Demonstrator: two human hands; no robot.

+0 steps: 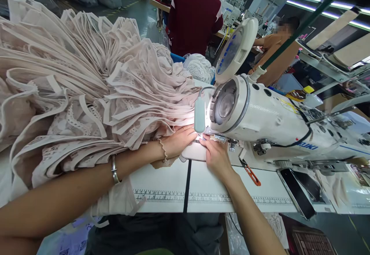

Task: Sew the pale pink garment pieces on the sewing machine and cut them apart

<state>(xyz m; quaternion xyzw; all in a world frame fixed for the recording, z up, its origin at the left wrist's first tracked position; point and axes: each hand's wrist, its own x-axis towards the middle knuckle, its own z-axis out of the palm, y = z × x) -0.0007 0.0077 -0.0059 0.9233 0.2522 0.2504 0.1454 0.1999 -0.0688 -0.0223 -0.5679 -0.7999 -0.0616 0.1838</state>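
Rests left hand palm-down, fingers reaching toward the brightly lit stitching spot; cannot tell whether pinching cloth underneath. Holds right hand narrow, fingertips just beside the same spot; cannot tell about a grip there either.

Covers most of a thin beige fabric piece with left hand and wrist, leaving a bit visible below the wrist, over the white ruler-printed surface. Looks like guiding cloth in for stitching; probably calls for keeping the edge flat and feeding evenly, fingertips clear. Seems to point rightward, toward the stitching spot; cannot settle the long axis, too much hidden.

Shows, beyond left forearm, a tall pale-beige heap of lace-trimmed cloth, fanned in folds. Shows, to the right, a white metal sewing machine, running lengthwise rightward. Add orange-handled snips and a flat black phone farther right.
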